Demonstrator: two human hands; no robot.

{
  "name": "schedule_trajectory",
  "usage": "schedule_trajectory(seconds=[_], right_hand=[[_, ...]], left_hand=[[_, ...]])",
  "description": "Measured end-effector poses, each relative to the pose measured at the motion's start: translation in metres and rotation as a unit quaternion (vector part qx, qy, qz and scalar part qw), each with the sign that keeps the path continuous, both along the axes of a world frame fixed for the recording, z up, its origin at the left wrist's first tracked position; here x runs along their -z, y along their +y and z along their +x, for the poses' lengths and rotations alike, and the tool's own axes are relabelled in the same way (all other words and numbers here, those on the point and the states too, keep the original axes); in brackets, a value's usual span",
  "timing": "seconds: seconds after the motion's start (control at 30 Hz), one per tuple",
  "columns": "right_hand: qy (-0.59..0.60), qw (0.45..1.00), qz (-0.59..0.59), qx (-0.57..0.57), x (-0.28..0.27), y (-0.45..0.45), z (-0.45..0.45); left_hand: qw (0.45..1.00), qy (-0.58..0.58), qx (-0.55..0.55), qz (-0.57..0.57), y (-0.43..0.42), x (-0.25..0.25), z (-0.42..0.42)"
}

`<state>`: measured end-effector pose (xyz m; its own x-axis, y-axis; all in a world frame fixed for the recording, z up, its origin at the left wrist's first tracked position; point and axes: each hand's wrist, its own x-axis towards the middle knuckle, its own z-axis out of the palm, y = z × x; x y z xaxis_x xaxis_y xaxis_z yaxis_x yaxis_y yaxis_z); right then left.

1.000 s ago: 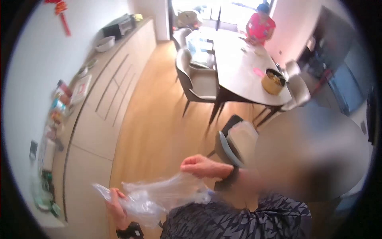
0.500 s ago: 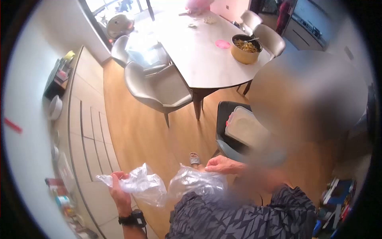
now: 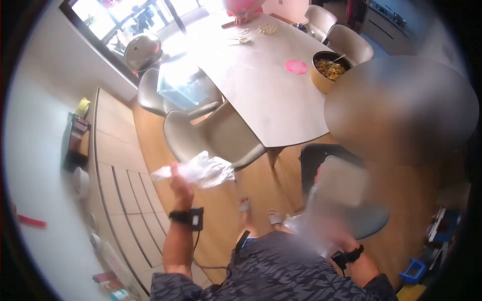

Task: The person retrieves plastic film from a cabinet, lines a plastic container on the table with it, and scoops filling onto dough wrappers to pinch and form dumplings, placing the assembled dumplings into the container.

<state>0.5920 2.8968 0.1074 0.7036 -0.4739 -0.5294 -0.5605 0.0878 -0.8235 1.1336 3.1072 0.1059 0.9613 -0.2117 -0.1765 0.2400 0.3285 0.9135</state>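
Observation:
My left hand (image 3: 181, 188) is raised over the floor left of centre, closed around a crumpled clear plastic bag (image 3: 210, 169) that spreads out to the right. My right hand (image 3: 337, 235) is low on the right and blurred. A second clear plastic bag (image 3: 307, 232) hangs at it and moves with it, though the fingers themselves are not distinct. Just beyond that hand, a lidded plastic container (image 3: 343, 180) rests on a dark chair (image 3: 314, 161).
Ahead stands a white table (image 3: 261, 105) with a pot of food (image 3: 329, 72), a pink disc (image 3: 296, 66) and small pale pieces (image 3: 267, 29). A person in pink (image 3: 243, 7) works at its far end. Chairs (image 3: 216, 133) and a cabinet (image 3: 120, 165) flank me at left.
My left hand has risen and moved right with its bag. The right hand has shifted right and down with the other bag, nearer the chair. The view has turned slightly.

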Motion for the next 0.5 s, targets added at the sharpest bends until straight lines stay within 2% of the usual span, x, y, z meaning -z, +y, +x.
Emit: schedule_trajectory(seconds=[0.07,0.17,0.2,0.27,0.33,0.4,0.47,0.5], right_hand=[[0.010,0.993,0.075,0.095,-0.011,0.010,0.011],[0.001,0.976,0.118,0.182,-0.032,0.026,0.044],[0.000,0.969,0.123,0.213,-0.036,0.033,0.058],[0.018,0.951,0.124,0.282,-0.045,0.048,0.075],[-0.102,0.896,0.223,0.370,-0.093,0.071,0.099],[-0.109,0.852,0.258,0.443,-0.104,0.078,0.126],[-0.032,0.836,0.248,0.489,-0.086,0.078,0.140],[-0.014,0.827,0.249,0.504,-0.079,0.077,0.145]], left_hand=[[0.998,0.022,-0.042,0.043,-0.044,0.019,0.038],[0.997,0.043,-0.055,0.039,-0.089,0.083,0.095],[0.991,0.100,-0.028,0.079,-0.100,0.078,0.104],[0.981,0.102,0.061,0.151,-0.111,0.087,0.124],[0.950,0.115,0.151,0.247,-0.101,0.104,0.151],[0.901,0.072,0.181,0.388,-0.087,0.113,0.178],[0.916,-0.074,0.145,0.367,-0.062,0.094,0.194],[0.861,-0.193,0.095,0.461,-0.047,0.092,0.207]])
